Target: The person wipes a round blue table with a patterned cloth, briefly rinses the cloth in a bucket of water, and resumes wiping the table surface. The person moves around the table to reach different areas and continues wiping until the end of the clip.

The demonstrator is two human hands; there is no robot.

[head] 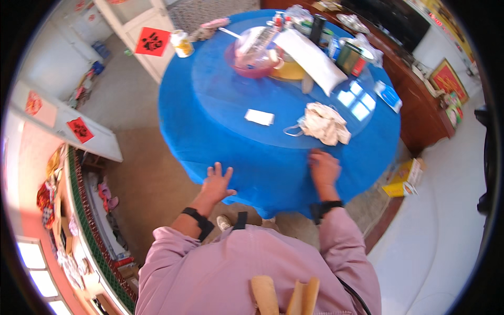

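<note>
Before me stands a round table draped in a blue tablecloth (pixel 244 165), with a clear round glass top (pixel 220 100) lying over it. My left hand (pixel 215 182) is over the cloth's near left edge, fingers spread and holding nothing. On the near side, my right hand (pixel 325 169) is at the tablecloth with bent fingers. Its fingertips are blurred, so whether they pinch the fabric cannot be told. Just beyond it lies a crumpled beige cloth (pixel 327 124) with a thin white loop (pixel 292 131) sticking out. Farther left is a small white rectangular piece (pixel 259 117), perhaps folded paper.
Toward the back sit a pink plastic bowl (pixel 252 71), a long white packet (pixel 311 59), a dark green tin (pixel 348 57) and a white-and-yellow container (pixel 181 44). A blue-white packet (pixel 388 96) lies at the right rim. On the floor stands a yellow carton (pixel 403 181).
</note>
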